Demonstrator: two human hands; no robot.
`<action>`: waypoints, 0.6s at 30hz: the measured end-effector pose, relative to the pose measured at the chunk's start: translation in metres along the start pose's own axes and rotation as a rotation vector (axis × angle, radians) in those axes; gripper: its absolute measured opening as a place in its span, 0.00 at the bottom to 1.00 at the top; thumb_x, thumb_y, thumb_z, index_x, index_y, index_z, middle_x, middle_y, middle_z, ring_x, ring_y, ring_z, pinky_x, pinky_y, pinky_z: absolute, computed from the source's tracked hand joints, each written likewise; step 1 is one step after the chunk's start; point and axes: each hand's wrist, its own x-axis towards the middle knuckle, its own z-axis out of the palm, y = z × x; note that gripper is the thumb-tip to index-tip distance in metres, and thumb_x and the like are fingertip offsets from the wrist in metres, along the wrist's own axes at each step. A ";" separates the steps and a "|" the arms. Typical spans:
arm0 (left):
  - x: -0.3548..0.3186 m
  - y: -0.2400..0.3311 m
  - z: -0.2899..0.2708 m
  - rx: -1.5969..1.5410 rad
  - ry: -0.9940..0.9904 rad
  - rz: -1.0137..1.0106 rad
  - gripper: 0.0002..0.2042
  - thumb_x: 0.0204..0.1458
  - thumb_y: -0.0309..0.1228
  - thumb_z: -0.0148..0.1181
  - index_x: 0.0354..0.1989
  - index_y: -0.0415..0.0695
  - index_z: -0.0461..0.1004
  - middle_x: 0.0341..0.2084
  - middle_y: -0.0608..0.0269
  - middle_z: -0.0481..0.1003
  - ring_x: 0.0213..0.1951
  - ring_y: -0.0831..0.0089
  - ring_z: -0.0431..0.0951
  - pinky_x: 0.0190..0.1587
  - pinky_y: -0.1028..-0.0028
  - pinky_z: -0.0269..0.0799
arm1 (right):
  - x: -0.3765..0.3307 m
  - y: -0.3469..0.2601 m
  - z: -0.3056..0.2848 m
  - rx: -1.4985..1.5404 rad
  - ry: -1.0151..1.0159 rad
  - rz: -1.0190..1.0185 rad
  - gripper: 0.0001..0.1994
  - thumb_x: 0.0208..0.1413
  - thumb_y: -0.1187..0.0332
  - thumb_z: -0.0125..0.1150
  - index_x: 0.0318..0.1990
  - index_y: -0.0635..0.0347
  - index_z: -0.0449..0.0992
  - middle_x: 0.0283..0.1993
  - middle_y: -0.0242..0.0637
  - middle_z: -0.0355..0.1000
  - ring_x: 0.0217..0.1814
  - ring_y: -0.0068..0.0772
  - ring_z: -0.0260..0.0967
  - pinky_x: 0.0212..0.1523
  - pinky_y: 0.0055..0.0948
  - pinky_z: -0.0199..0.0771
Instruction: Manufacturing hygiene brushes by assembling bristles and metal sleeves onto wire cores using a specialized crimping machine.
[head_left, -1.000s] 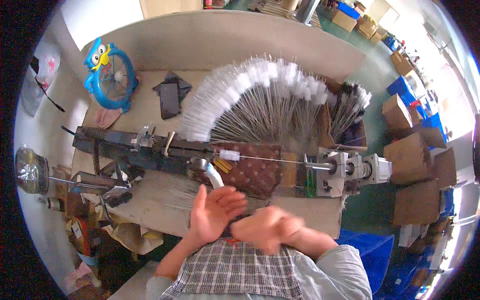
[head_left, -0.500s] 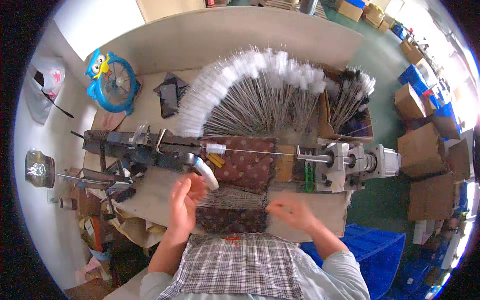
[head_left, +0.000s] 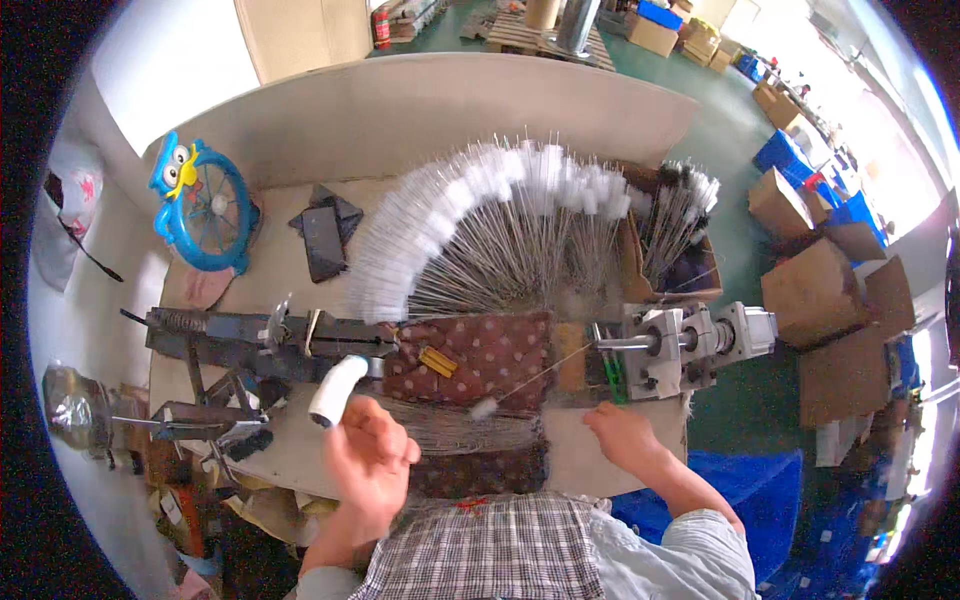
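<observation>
My left hand [head_left: 370, 455] is just below the white curved lever handle [head_left: 340, 390] of the clamp [head_left: 350, 340]. Its fingers are loosely curled with nothing visible in them; whether it touches the handle I cannot tell. A thin wire brush [head_left: 485, 408] with a white bristle tip slants from the motor-driven spindle [head_left: 625, 343] down over a bundle of loose wires [head_left: 460, 430]. To the right of that bundle, my right hand [head_left: 625, 438] hovers at the bench front, fingers pointing left and apart from the brush. I see nothing held in it.
A wide fan of finished white brushes [head_left: 450, 200] lies behind the spotted cloth [head_left: 500, 345]. Black-tipped brushes stand in a cardboard box [head_left: 680, 290] at right. A blue toy-like fan [head_left: 205, 210], a phone [head_left: 323, 243] and a yellow piece [head_left: 437, 361] also lie about.
The lever handle has swung from lower right to lower left, with my left hand beside it. The brush tip has left the clamp and dropped toward me. My right hand shifted right.
</observation>
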 end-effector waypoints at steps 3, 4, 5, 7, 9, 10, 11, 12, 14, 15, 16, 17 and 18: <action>-0.004 -0.031 0.008 0.288 -0.189 -0.246 0.21 0.61 0.45 0.37 0.32 0.40 0.70 0.19 0.61 0.72 0.16 0.72 0.70 0.23 0.71 0.70 | -0.005 0.002 0.003 -0.059 -0.069 0.044 0.10 0.48 0.71 0.52 0.39 0.56 0.74 0.40 0.44 0.71 0.42 0.46 0.70 0.41 0.42 0.71; 0.003 -0.043 0.017 0.516 -0.384 -0.181 0.17 0.59 0.41 0.42 0.34 0.39 0.70 0.23 0.59 0.73 0.18 0.71 0.72 0.23 0.71 0.70 | -0.008 0.001 0.002 -0.065 -0.071 0.056 0.10 0.48 0.71 0.52 0.39 0.56 0.74 0.40 0.44 0.71 0.42 0.46 0.70 0.41 0.42 0.71; 0.013 -0.055 0.032 0.743 -0.581 -0.108 0.13 0.58 0.36 0.47 0.36 0.37 0.70 0.26 0.58 0.73 0.20 0.70 0.73 0.23 0.71 0.70 | -0.012 0.000 0.002 -0.024 -0.066 0.094 0.10 0.48 0.70 0.52 0.39 0.56 0.74 0.41 0.44 0.71 0.42 0.46 0.70 0.41 0.42 0.71; 0.034 -0.076 0.071 1.205 -0.661 0.237 0.10 0.52 0.30 0.56 0.41 0.42 0.71 0.33 0.55 0.75 0.25 0.68 0.76 0.27 0.67 0.72 | -0.015 -0.006 -0.009 0.023 -0.046 0.128 0.10 0.48 0.70 0.52 0.39 0.57 0.74 0.41 0.44 0.71 0.42 0.46 0.70 0.41 0.42 0.71; 0.063 -0.115 0.080 1.577 -0.624 0.541 0.09 0.51 0.29 0.54 0.40 0.42 0.70 0.33 0.56 0.74 0.26 0.62 0.76 0.27 0.66 0.72 | -0.018 -0.012 -0.029 0.042 -0.110 0.289 0.09 0.48 0.69 0.53 0.38 0.58 0.74 0.40 0.44 0.71 0.43 0.46 0.69 0.42 0.40 0.70; 0.075 -0.124 0.080 1.581 -0.622 0.553 0.09 0.51 0.29 0.54 0.40 0.42 0.70 0.33 0.56 0.74 0.26 0.62 0.76 0.27 0.66 0.72 | -0.024 -0.003 -0.032 0.041 -0.100 0.283 0.09 0.48 0.69 0.53 0.38 0.58 0.74 0.40 0.44 0.71 0.43 0.46 0.69 0.42 0.40 0.70; 0.086 -0.132 0.080 1.706 -0.660 0.587 0.08 0.48 0.27 0.53 0.37 0.43 0.70 0.31 0.57 0.74 0.26 0.61 0.76 0.27 0.66 0.71 | -0.035 0.013 -0.033 -0.079 -0.091 0.283 0.09 0.47 0.70 0.53 0.36 0.57 0.74 0.40 0.44 0.70 0.43 0.46 0.70 0.40 0.41 0.72; 0.095 -0.137 0.086 1.825 -0.709 0.620 0.06 0.46 0.26 0.53 0.34 0.43 0.70 0.29 0.58 0.73 0.27 0.60 0.76 0.27 0.66 0.71 | -0.050 0.034 -0.035 -0.199 -0.080 0.297 0.08 0.45 0.71 0.53 0.35 0.56 0.74 0.40 0.44 0.70 0.43 0.45 0.70 0.39 0.41 0.73; 0.110 -0.136 0.093 1.875 -0.733 0.782 0.04 0.44 0.26 0.53 0.30 0.44 0.70 0.26 0.60 0.72 0.27 0.61 0.76 0.27 0.65 0.71 | -0.079 0.063 -0.064 -0.110 0.397 0.150 0.05 0.43 0.74 0.54 0.29 0.58 0.73 0.30 0.40 0.68 0.35 0.43 0.68 0.36 0.37 0.71; 0.115 -0.134 0.097 1.908 -0.763 0.931 0.03 0.42 0.25 0.53 0.27 0.45 0.69 0.23 0.62 0.70 0.27 0.63 0.75 0.27 0.64 0.71 | -0.083 0.066 -0.083 -0.042 0.517 0.164 0.02 0.43 0.76 0.55 0.27 0.60 0.72 0.28 0.40 0.67 0.33 0.43 0.67 0.34 0.38 0.70; 0.120 -0.133 0.106 2.030 -0.741 1.032 0.02 0.39 0.27 0.53 0.22 0.46 0.68 0.20 0.63 0.68 0.26 0.66 0.74 0.28 0.67 0.70 | -0.086 0.072 -0.097 0.052 0.624 0.110 0.03 0.43 0.78 0.56 0.28 0.62 0.71 0.27 0.41 0.66 0.32 0.43 0.66 0.32 0.37 0.69; 0.126 -0.131 0.115 2.097 -0.715 1.160 0.02 0.39 0.27 0.53 0.21 0.47 0.67 0.20 0.64 0.68 0.27 0.68 0.74 0.29 0.70 0.69 | -0.087 0.074 -0.110 0.095 0.693 0.068 0.05 0.42 0.80 0.58 0.29 0.63 0.71 0.27 0.41 0.66 0.31 0.42 0.66 0.32 0.35 0.69; 0.140 -0.131 0.125 2.143 -0.750 1.220 0.02 0.40 0.27 0.53 0.21 0.47 0.67 0.20 0.65 0.69 0.28 0.69 0.74 0.30 0.70 0.69 | -0.081 0.074 -0.113 0.132 0.734 0.061 0.05 0.42 0.79 0.58 0.29 0.62 0.71 0.27 0.40 0.66 0.30 0.41 0.66 0.32 0.34 0.69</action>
